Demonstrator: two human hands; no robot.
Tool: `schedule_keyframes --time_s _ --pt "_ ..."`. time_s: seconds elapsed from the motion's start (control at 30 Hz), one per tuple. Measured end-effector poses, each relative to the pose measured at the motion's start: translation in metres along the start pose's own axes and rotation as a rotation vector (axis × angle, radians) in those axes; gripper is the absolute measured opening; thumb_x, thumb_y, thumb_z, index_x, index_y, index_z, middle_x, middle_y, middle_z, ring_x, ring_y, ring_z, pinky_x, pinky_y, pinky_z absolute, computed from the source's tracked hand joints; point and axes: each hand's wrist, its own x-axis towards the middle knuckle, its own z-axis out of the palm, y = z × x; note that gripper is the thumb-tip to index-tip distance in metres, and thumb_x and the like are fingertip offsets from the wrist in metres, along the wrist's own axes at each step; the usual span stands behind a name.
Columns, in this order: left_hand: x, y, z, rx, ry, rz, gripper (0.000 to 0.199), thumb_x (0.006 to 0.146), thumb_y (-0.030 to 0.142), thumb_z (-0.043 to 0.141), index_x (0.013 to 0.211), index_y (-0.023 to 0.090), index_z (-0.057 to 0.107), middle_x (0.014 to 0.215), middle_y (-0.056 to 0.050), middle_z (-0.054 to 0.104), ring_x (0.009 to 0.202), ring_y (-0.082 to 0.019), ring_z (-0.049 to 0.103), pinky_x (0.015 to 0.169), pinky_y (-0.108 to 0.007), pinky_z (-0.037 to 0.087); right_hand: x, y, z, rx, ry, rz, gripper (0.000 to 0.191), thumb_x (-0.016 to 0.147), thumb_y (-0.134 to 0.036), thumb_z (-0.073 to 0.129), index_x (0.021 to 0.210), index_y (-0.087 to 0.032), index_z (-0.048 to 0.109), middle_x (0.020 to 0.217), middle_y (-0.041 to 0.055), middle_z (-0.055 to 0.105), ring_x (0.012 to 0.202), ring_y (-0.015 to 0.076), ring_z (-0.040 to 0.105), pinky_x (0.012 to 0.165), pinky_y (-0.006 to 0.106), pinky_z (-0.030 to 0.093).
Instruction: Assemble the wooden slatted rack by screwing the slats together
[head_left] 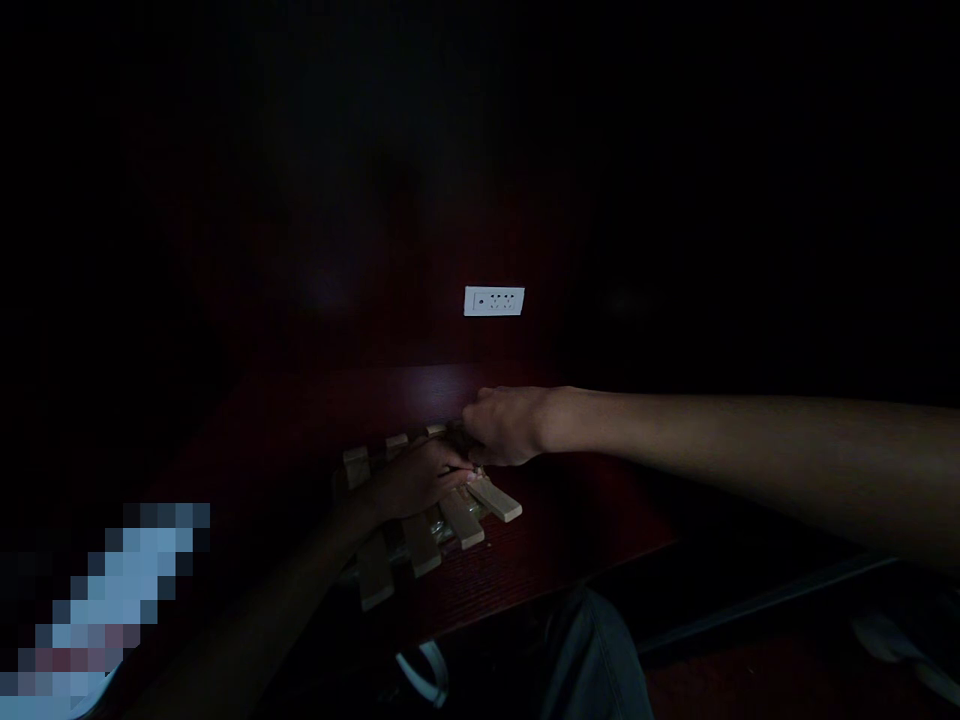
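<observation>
Several flat pale wooden slats (461, 522) lie side by side in a row on a dark red table, with something shiny and greenish between and under them. My left hand (420, 478) rests across the middle of the row, its thumb and fingertips pinched together by the rightmost slat (495, 498). Just beyond it, at the far right end of the row, my right hand (504, 425) is curled closed, knuckles up. Whatever the fingers of either hand hold is hidden or too dark to make out. The two hands nearly touch.
A white socket panel (493, 301) is on the dark wall behind the table (525, 555). A blurred-out bright shape (112, 610) is at the lower left. Below the table's front edge are a trouser leg (596, 660) and a white curved object (431, 672). The surroundings are very dark.
</observation>
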Motion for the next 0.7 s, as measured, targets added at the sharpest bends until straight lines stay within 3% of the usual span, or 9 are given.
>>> schedule_keyframes --time_s 0.2,0.33,0.5,0.7 --pt "0.000 0.001 0.001 -0.088 0.013 0.070 0.024 0.093 0.026 0.050 0.084 0.018 0.071 0.083 -0.003 0.071 0.076 -0.015 0.062 0.071 -0.026 0.044 -0.012 0.003 -0.004 0.080 -0.059 -0.036 0.035 0.079 -0.026 0.067 0.110 -0.010 0.068 0.097 0.0126 0.069 0.080 0.0217 0.065 0.060 0.030 0.047" --pt "0.000 -0.001 0.002 -0.069 0.011 0.057 0.024 0.093 0.027 0.050 0.088 0.019 0.072 0.084 -0.002 0.071 0.077 -0.015 0.062 0.072 -0.026 0.044 -0.017 0.004 -0.002 -0.014 0.034 -0.149 0.033 0.085 -0.016 0.061 0.117 -0.011 0.064 0.099 0.0128 0.070 0.084 0.0223 0.065 0.064 0.031 0.047" --pt "-0.001 0.005 -0.002 -0.035 0.021 0.054 0.024 0.092 0.024 0.050 0.082 0.019 0.072 0.085 -0.003 0.072 0.078 -0.016 0.062 0.072 -0.026 0.044 -0.012 0.009 0.011 -0.204 0.214 -0.180 0.021 0.092 -0.017 0.052 0.099 -0.013 0.071 0.091 0.0138 0.070 0.080 0.0239 0.066 0.067 0.034 0.046" --pt "0.000 0.005 -0.003 -0.025 0.000 0.053 0.022 0.091 0.023 0.051 0.085 0.019 0.073 0.089 -0.004 0.072 0.083 -0.017 0.063 0.075 -0.026 0.045 -0.008 0.014 0.020 -0.211 0.219 -0.232 0.025 0.095 -0.023 0.050 0.093 -0.011 0.072 0.086 0.0140 0.070 0.076 0.0226 0.067 0.065 0.033 0.046"
